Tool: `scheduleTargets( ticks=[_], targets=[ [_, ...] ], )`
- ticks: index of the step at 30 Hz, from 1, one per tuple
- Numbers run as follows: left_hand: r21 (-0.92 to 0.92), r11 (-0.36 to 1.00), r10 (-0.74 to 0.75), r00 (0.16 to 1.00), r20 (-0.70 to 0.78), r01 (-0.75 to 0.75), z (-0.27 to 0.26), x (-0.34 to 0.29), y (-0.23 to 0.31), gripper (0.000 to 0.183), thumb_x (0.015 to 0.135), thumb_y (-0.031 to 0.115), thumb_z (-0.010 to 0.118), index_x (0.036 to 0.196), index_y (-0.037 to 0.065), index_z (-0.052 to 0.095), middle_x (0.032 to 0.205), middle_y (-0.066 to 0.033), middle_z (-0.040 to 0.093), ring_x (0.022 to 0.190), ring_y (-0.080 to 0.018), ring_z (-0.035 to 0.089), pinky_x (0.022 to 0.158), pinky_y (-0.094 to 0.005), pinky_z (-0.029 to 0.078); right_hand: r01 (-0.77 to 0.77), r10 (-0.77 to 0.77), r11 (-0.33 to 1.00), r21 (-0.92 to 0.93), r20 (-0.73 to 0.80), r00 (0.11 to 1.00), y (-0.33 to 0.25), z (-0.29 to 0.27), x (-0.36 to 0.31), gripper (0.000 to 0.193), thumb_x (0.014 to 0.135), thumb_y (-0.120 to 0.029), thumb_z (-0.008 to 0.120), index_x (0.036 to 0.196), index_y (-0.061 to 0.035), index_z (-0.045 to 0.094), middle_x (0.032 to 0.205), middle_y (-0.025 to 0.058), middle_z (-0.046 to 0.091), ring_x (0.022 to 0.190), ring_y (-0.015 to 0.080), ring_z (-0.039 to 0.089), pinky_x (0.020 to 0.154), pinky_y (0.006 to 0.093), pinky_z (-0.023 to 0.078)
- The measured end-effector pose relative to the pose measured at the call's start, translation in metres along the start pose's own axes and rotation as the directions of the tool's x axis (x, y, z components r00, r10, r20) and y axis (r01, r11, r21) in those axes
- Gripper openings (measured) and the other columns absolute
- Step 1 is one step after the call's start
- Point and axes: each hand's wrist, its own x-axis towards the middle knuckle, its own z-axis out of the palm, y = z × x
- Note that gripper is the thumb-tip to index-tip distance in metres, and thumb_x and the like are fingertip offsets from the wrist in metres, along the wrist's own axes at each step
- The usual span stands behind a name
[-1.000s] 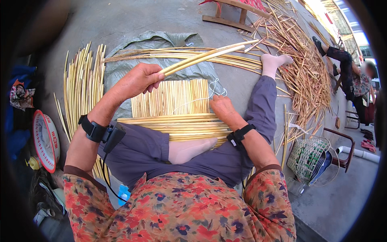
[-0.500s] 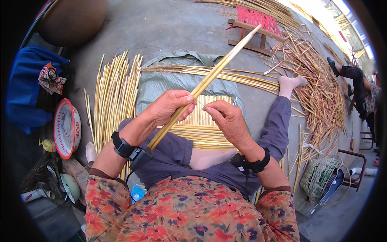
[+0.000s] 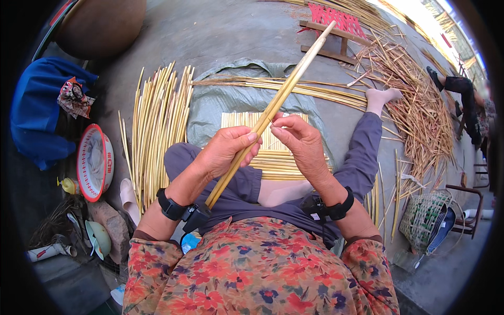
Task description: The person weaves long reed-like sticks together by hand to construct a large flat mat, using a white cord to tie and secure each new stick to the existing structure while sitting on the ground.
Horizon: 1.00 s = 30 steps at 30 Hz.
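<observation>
A pair of long yellow stalks (image 3: 286,86) slants up and away to the right in front of me. My left hand (image 3: 227,151) is closed round the lower half, thumb on top. Just right of the stalks, my right hand (image 3: 300,137) is closed in a pinch at their side; whatever thin piece it holds is too small to make out. Below both hands lies a panel of stalks (image 3: 278,167) set side by side, partly hidden by my hands and legs. It rests on a grey-green plastic sheet (image 3: 207,113).
To the left a bundle of stalks (image 3: 157,121) lies on the floor, beside a red-rimmed basin (image 3: 107,163). More stalks (image 3: 283,89) cross the sheet's far side. A low wooden stool (image 3: 336,37), a heap of broken stalks (image 3: 415,105) and a woven basket (image 3: 425,218) stand farther right.
My right hand has moved in against the stalks, where a thin strand showed between it and them before. The stalks' far tip has shifted slightly left and upward. My left hand keeps its hold.
</observation>
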Motion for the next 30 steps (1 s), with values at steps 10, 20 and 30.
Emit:
scheduleTargets(
  ticks=[10, 20, 30],
  targets=[
    [0.25, 0.968, -0.015, 1.0, -0.01, 0.017, 0.016, 0.0, -0.015, 0.021, 0.098, 0.021, 0.053, 0.096, 0.002, 0.062, 0.076, -0.0017, 0.06, 0.061, -0.0069, 0.056, 0.05, -0.0192, 0.045, -0.143, 0.14, 0.989, 0.042, 0.065, 0.988, 0.022, 0.008, -0.009, 0.012, 0.088, -0.007, 0.065, 0.098, 0.0009, 0.065, 0.082, 0.0035, 0.064, 0.072, 0.0071, 0.059, 0.062, 0.0197, 0.048],
    [0.023, 0.992, -0.124, 0.968, 0.218, 0.122, 0.01, 0.006, -0.022, 0.027, 0.098, 0.023, 0.052, 0.107, 0.0, 0.06, 0.079, -0.0049, 0.061, 0.059, -0.0103, 0.057, 0.051, -0.0207, 0.047, -0.204, 0.191, 0.966, 0.159, 0.098, 0.977, 0.036, -0.009, -0.017, 0.016, 0.09, -0.006, 0.063, 0.104, 0.0021, 0.063, 0.087, 0.0068, 0.066, 0.076, 0.0094, 0.063, 0.061, 0.0198, 0.051],
    [-0.089, 0.98, -0.153, 0.962, 0.228, 0.177, 0.015, 0.009, -0.028, 0.024, 0.098, 0.023, 0.051, 0.104, 0.0, 0.057, 0.076, -0.003, 0.057, 0.056, -0.0078, 0.051, 0.048, -0.02, 0.043, -0.17, 0.158, 0.973, 0.155, 0.085, 0.984, 0.03, -0.012, -0.016, 0.014, 0.09, -0.006, 0.064, 0.102, 0.0008, 0.064, 0.084, 0.0021, 0.064, 0.076, 0.0056, 0.058, 0.063, 0.0183, 0.046]
  ],
)
